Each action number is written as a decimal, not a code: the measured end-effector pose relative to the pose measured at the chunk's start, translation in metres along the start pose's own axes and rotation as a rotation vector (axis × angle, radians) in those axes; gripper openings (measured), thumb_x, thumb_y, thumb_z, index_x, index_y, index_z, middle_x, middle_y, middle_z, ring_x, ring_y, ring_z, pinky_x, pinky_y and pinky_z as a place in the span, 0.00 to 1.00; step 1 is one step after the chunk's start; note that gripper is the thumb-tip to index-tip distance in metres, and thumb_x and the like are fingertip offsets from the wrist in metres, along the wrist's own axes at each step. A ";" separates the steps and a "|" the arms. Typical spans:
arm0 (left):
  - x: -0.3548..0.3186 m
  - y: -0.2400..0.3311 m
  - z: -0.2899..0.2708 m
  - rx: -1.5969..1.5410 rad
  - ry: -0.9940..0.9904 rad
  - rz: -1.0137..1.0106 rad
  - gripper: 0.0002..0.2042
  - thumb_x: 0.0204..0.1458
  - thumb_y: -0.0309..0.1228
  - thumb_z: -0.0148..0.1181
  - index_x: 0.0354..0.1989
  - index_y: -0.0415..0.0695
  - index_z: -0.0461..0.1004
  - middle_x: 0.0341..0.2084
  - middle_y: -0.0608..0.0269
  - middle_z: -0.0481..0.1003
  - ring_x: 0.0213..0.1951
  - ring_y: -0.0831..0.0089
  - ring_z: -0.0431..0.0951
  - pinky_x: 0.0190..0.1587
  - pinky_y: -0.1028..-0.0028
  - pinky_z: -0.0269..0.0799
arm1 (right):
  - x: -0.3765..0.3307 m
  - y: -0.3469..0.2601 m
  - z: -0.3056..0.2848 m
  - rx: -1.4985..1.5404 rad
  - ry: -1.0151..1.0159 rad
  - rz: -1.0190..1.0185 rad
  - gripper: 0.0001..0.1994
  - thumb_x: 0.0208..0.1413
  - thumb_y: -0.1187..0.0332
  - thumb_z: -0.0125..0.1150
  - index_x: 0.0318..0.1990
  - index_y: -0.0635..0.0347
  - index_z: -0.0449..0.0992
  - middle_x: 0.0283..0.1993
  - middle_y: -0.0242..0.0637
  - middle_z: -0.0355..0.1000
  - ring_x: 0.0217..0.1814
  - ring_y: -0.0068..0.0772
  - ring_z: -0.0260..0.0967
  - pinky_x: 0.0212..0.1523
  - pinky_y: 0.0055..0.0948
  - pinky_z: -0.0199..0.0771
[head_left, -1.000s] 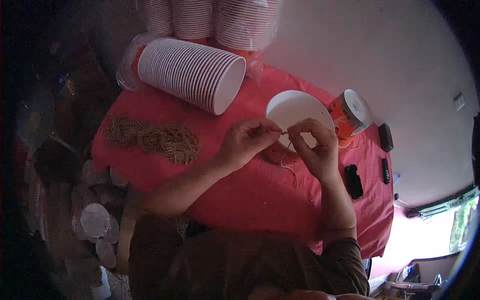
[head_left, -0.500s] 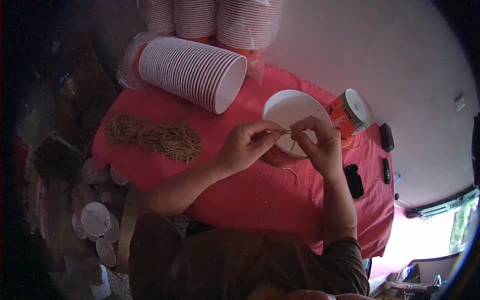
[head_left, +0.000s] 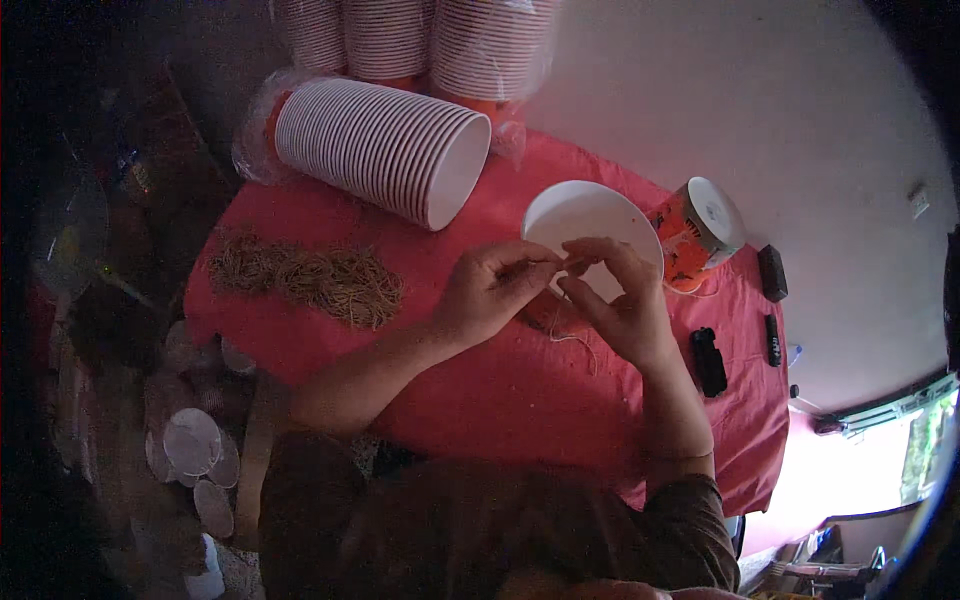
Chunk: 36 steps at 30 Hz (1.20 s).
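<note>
My left hand [head_left: 495, 290] is closed in a pinch on a thin string [head_left: 556, 322], which hangs below the fingertips and trails toward the red cloth. My right hand [head_left: 625, 300] meets it from the right; its thumb and forefinger stand apart at the string, close to the left fingertips. Just behind both hands stands a white paper tub [head_left: 580, 215], mouth up, with an orange printed outside partly hidden by the fingers. Farther left lies a tangled bundle of brown string [head_left: 345, 285].
A long nested stack of white tubs [head_left: 370, 145] lies on the red-covered table [head_left: 480, 400], with wrapped stacks [head_left: 490, 50] behind. An upturned orange tub [head_left: 690, 235] stands at right. Black objects [head_left: 709, 362] lie near the right edge. Round lids [head_left: 192, 441] sit low at left.
My right hand's thumb and forefinger have spread apart and shifted slightly left toward the left fingertips. The hanging string has moved left. My left hand stays nearly in place.
</note>
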<state>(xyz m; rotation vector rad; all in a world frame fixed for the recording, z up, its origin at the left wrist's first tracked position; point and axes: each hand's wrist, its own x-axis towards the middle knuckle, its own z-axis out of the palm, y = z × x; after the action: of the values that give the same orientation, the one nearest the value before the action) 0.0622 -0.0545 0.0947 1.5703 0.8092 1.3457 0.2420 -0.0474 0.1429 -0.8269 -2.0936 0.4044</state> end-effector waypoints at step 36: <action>-0.002 0.013 0.000 -0.062 -0.070 -0.091 0.05 0.54 0.27 0.55 0.36 0.39 0.71 0.26 0.72 0.71 0.27 0.87 0.70 0.29 0.83 0.66 | -0.003 0.013 -0.002 0.105 -0.023 -0.120 0.07 0.41 0.78 0.63 0.31 0.61 0.77 0.28 0.38 0.73 0.35 0.42 0.72 0.46 0.39 0.68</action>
<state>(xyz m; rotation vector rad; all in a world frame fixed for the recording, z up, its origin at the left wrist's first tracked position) 0.0609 -0.0614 0.1063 1.5058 0.7799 1.2326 0.2502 -0.0404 0.1355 -0.6345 -2.1119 0.4565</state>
